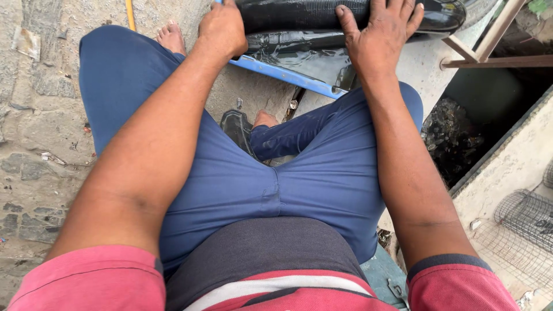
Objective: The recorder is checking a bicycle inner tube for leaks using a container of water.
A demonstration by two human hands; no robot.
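A black rubber inner tube point(305, 14) lies across the top of the view, wet and shiny, over a blue-rimmed basin point(288, 75) of dark water. My left hand point(223, 29) is closed on the tube's left part. My right hand point(377, 34) presses flat on the tube further right, fingers spread over it. I sit with knees apart in blue trousers point(276, 178), bare feet on the ground.
Rough stone paving point(34, 115) lies at the left. A dark open drain point(478, 115) with a wooden frame point(489, 52) runs at the right. Wire mesh point(524, 219) sits on a concrete ledge at the lower right. A black sandal point(237, 129) lies between my legs.
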